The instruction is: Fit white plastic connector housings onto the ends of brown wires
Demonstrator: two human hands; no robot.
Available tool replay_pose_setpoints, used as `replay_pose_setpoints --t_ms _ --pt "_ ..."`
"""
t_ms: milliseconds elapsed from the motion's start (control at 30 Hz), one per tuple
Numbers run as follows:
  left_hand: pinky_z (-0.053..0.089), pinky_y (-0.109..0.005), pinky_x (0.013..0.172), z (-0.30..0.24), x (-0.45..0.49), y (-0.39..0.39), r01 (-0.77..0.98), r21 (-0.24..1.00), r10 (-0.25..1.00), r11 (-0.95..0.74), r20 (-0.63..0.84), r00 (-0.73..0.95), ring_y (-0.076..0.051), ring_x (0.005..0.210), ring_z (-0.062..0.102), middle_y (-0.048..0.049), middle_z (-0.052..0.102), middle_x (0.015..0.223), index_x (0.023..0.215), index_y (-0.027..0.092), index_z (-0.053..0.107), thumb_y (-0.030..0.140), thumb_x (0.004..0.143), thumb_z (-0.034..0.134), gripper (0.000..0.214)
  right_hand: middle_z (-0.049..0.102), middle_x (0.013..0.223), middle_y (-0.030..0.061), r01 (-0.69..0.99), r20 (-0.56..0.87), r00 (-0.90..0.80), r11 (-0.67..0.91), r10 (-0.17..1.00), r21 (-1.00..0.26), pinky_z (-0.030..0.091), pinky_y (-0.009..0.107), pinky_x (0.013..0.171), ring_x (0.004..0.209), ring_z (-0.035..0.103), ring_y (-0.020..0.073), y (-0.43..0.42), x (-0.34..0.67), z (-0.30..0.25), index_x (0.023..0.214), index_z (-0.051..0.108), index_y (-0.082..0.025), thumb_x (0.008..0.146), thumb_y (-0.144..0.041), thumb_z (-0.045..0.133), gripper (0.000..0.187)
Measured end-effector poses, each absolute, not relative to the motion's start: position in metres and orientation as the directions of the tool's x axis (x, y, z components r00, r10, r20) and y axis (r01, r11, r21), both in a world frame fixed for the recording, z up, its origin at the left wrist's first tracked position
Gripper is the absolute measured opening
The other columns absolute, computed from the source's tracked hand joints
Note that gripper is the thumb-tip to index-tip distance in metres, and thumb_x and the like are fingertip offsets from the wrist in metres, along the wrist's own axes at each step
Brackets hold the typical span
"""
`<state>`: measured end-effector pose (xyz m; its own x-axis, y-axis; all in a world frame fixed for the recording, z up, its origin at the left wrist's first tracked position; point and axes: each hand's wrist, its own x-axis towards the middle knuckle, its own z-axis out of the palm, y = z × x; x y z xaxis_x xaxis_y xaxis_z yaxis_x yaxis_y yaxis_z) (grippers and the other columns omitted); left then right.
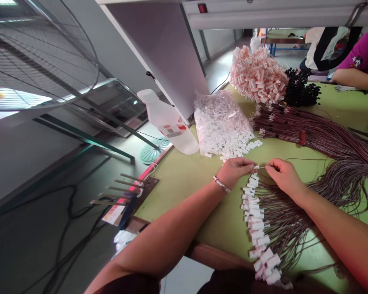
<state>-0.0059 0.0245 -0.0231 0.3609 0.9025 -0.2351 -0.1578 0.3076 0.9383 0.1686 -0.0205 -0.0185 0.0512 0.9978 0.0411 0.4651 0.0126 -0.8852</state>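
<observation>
My left hand (235, 170) pinches a small white plastic connector (256, 167) above the green table (184, 179). My right hand (282, 174) is closed on the end of a thin brown wire (265, 167) that meets the connector. Below both hands lies a row of finished wires with white connectors (257, 228), fanned out toward me. A bracelet sits on my left wrist.
An open bag of loose white connectors (222, 124) and a plastic bottle (171, 122) lie behind my hands. Bundles of brown wires (313, 132), a pink-white connector heap (257, 75) and black parts (300, 87) sit farther back. Another person's arm (355, 77) rests far right. A fan (33, 53) stands left.
</observation>
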Motion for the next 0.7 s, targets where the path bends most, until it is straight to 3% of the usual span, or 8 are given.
replay_pose_setpoints --t_ms 233,467,700 --pt "0.049 -0.025 0.066 -0.027 0.000 0.021 0.073 0.991 0.957 -0.114 0.090 0.275 -0.014 0.067 0.060 -0.0037 0.067 0.069 0.066 0.016 0.071 0.018 0.062 0.073 0.004 0.054 0.056 -0.0020 0.476 -0.012 0.035 -0.027 0.999 -0.879 0.036 0.023 0.052 0.053 0.044 0.0111 -0.018 0.164 -0.021 0.065 0.058 -0.017 0.074 -0.032 0.051 0.019" --pt "0.047 -0.025 0.064 -0.029 0.005 0.015 0.161 0.960 0.943 -0.228 0.177 0.282 -0.014 0.066 0.059 -0.0032 0.065 0.069 0.066 0.017 0.070 0.016 0.066 0.068 0.003 0.058 0.058 -0.0015 0.511 0.014 0.029 -0.003 0.999 -0.859 0.038 0.023 0.055 0.054 0.048 0.0111 -0.020 0.164 -0.020 0.066 0.058 -0.017 0.073 -0.030 0.052 0.016" --pt "0.049 -0.025 0.063 -0.032 0.003 0.018 0.101 0.988 0.961 -0.113 0.083 0.262 -0.013 0.065 0.059 -0.0029 0.066 0.067 0.067 0.016 0.069 0.018 0.063 0.070 0.004 0.059 0.056 -0.0013 0.505 -0.024 -0.019 -0.011 1.000 -0.863 0.037 0.022 0.052 0.052 0.048 0.0105 -0.018 0.169 -0.022 0.064 0.062 -0.016 0.073 -0.028 0.053 0.017"
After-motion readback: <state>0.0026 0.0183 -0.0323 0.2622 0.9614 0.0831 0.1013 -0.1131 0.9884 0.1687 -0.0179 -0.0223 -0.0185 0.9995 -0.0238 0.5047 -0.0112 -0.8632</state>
